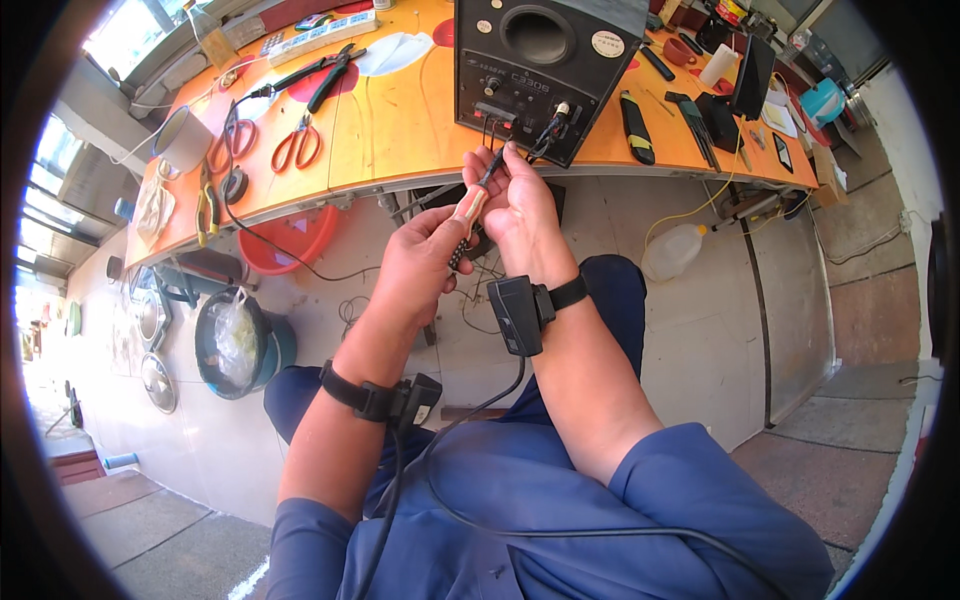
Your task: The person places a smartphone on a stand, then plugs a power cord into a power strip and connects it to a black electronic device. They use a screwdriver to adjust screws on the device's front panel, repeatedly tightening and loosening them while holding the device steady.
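My left hand [428, 262] grips the orange-and-cream handle of a screwdriver [470, 210] that points up toward the black speaker box [535, 70] on the orange workbench [400, 130]. My right hand [520, 205] pinches thin wires [495, 135] that hang from the terminals on the back of the speaker box, right at the screwdriver's tip. Both wrists wear black strapped devices with cables.
On the bench lie orange-handled scissors [297, 145], black pliers [325, 80], a utility knife [635, 125], a white cup [182, 140] and a power strip [320, 35]. Below it are a red basin [290, 245], a clear plastic jug [672, 250] and a dark pot [235, 345].
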A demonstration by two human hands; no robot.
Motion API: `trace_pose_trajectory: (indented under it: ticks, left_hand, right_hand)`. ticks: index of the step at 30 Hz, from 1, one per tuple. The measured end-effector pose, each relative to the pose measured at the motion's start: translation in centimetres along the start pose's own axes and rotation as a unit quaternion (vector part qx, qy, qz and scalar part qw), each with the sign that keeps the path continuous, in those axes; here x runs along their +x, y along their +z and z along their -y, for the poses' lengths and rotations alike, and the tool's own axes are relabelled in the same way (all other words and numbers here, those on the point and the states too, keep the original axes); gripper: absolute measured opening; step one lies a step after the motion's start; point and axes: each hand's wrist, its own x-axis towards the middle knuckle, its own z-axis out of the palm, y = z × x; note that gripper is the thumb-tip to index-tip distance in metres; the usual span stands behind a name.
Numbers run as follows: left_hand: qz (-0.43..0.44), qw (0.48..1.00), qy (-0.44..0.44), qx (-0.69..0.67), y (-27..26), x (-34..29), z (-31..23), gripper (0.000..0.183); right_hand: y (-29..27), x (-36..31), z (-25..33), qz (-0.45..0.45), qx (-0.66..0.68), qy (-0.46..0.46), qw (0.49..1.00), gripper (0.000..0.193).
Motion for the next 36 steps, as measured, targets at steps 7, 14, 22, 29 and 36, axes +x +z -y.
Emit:
trace_pose_trajectory:
  ticks: [7, 14, 22, 29, 36]
  left_hand:
    - [-0.025, 0.998, 0.020, 0.049, 0.4, -0.1, 0.2, 0.038]
    - [-0.049, 0.992, 0.055, 0.103, 1.1, -0.7, 0.7, 0.043]
    - [0.009, 0.994, -0.036, -0.099, -0.1, -1.5, 1.6, 0.034]
    - [-0.054, 0.998, 0.029, 0.002, 0.6, -1.0, 3.2, 0.033]
    - [-0.068, 0.994, 0.069, 0.046, 1.5, -1.0, 4.1, 0.036]
  right_hand:
    - [-0.9, -1.1, -0.8, 0.030, -0.027, 0.018, 0.999, 0.018]
    - [-0.8, -0.6, -1.0, 0.046, -0.014, -0.003, 0.999, 0.019]
    - [-0.7, -0.7, -1.1, 0.002, -0.002, 0.003, 1.000, 0.023]
    - [-1.2, -0.7, -1.1, 0.016, -0.030, 0.013, 0.999, 0.027]
    - [-1.5, -0.8, -0.9, 0.035, -0.091, 0.012, 0.995, 0.028]
